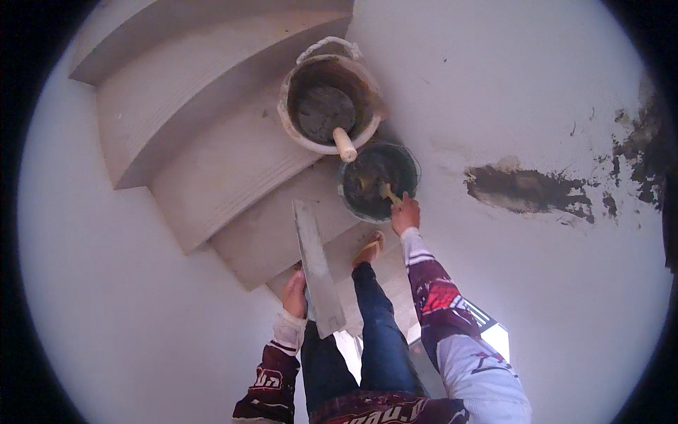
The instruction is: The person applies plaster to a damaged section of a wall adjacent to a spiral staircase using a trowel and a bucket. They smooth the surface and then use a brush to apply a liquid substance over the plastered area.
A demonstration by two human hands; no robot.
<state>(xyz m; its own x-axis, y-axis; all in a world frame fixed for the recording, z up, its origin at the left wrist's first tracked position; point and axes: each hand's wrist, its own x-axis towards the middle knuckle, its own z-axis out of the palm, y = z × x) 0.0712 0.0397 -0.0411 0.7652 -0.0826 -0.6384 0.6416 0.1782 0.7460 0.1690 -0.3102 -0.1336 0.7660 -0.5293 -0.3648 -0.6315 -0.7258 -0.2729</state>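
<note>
My left hand [294,293] is closed on a plastering trowel [316,265], its long, flat grey blade reaching forward over the steps. My fingers are mostly hidden behind the blade. On the right, my right hand [405,214] is closed around the end of a brush [390,195] with a pale yellowish handle. The brush reaches over the rim into a dark green bucket [343,192] that holds dark liquid; its far end is hard to make out. Beyond stands a pale bucket [284,116] with a rope handle, containing grey mortar [325,112]. A wooden handle [344,145] sticks out over its near rim.
Curved concrete steps [212,169] rise toward the far left, and both buckets stand on them against the right wall [452,92]. That white wall has a rough dark patch [526,189]. My sandalled foot [369,249] is just below the green bucket. Another pale wall [106,283] borders the left.
</note>
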